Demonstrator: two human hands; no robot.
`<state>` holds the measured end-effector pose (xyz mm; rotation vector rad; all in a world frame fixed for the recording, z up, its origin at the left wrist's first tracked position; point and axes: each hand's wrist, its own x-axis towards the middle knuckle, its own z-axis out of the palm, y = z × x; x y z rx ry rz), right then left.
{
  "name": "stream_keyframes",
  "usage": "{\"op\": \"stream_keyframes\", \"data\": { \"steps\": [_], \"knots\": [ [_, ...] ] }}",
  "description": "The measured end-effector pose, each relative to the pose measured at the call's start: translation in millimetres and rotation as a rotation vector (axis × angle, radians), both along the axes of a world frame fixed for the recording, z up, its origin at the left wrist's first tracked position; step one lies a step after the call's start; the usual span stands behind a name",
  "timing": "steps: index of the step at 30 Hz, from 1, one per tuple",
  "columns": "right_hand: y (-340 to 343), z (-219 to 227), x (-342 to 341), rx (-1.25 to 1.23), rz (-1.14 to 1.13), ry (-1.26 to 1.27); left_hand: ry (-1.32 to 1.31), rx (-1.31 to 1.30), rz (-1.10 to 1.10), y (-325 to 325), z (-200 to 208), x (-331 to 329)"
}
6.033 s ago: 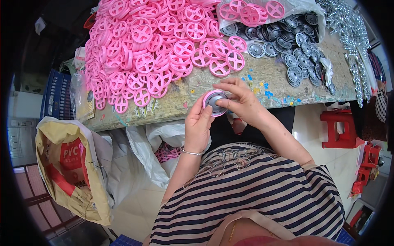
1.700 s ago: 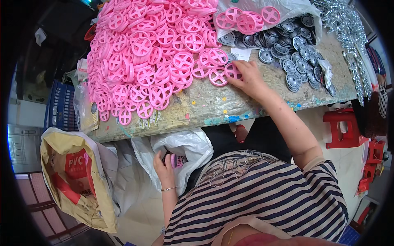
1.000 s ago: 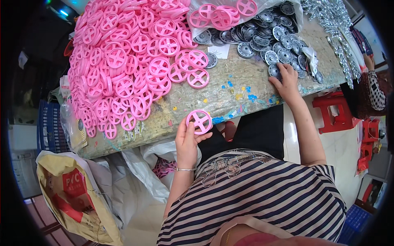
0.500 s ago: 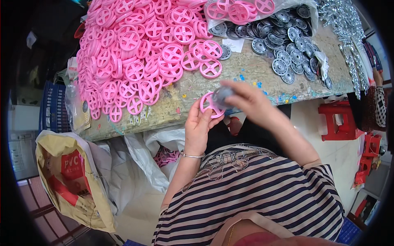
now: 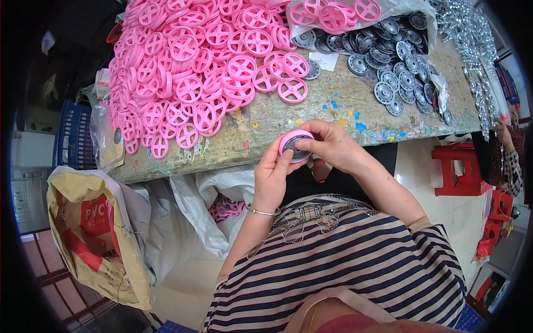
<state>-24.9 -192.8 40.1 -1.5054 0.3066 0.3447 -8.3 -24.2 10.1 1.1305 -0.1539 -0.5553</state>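
Note:
Between my hands, close to the table's front edge, is a pink wheel rim (image 5: 295, 135) with a grey hubcap disc (image 5: 291, 145) sitting inside it. My left hand (image 5: 272, 169) grips the rim from the left, its thumb on the lower part of the disc. From the right, my right hand (image 5: 330, 143) holds the rim's upper edge and presses its thumb on the disc. A large pile of pink spoked wheel rims (image 5: 190, 89) covers the table's left. Grey discs (image 5: 384, 92) lie heaped at the right.
The worn wooden table (image 5: 266, 119) carries paint flecks. Silver tinsel-like strips (image 5: 463, 33) lie far right. An open yellow-brown sack (image 5: 130, 238) stands at lower left, beside white plastic bags (image 5: 200, 208). Red stools (image 5: 458, 169) and another person (image 5: 508, 150) are at the right.
My right hand has come down and left with the grey disc, which now sits inside the pink rim. My left hand still holds the rim.

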Motion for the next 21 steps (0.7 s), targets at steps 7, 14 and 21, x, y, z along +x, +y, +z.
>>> {"op": "stream_keyframes", "data": {
  "steps": [7, 14, 21],
  "knots": [
    [16.9, 9.9, -1.1, -0.198, 0.017, -0.069, -0.048, 0.067, 0.061, 11.8, -2.6, -3.8],
    [26.8, -15.8, -0.1, -0.449, -0.017, -0.757, 0.062, -0.090, 0.159, 10.1, 4.5, -3.4],
    [25.1, -3.6, -7.1, -0.167, 0.063, -0.301, 0.069, -0.097, 0.166, 7.9, 3.0, -9.3]
  ]
}}
